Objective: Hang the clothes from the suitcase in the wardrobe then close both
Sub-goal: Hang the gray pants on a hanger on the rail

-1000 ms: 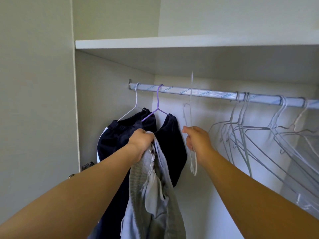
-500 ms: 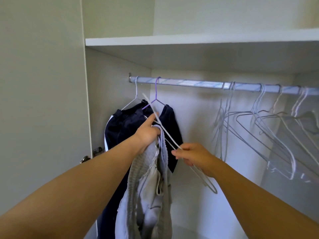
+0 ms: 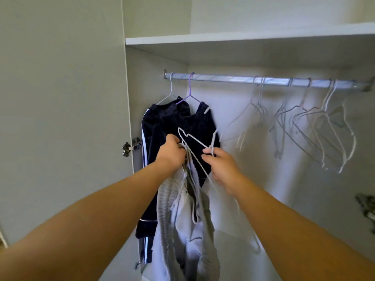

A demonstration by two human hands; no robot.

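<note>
1. Head view, general: the wardrobe (image 3: pixel 158 63) stood open, with its door (image 3: pixel 60 98) swung out to the left. The suitcase was not in view.
2. Completed work: two navy garments (image 3: pixel 162 126) hung at the left end of the rail (image 3: pixel 223 79), one on a white hanger (image 3: pixel 171 88) and one on a purple hanger (image 3: pixel 190 86).
3. Left hand (image 3: pixel 171 152): the fingers were curled tightly round the bunched top of a grey garment (image 3: pixel 182 230). The garment was held below the rail, in front of the navy garments, with its length hanging free.
4. Right hand (image 3: pixel 221 163): thumb and fingertips pinched a loose wire hanger (image 3: pixel 195 140). Its hook pointed up and left, close to the left hand. Whether the wire had entered the garment could not be told.
5. Reserve: empty hangers (image 3: pixel 304 122) occupied the right half of the rail, partly blurred.
6. Assessment: the task appeared roughly mid-course. The grey garment remained to be fitted and hooked on. Any further clothes could not be counted. Both closures remained outstanding.
</note>
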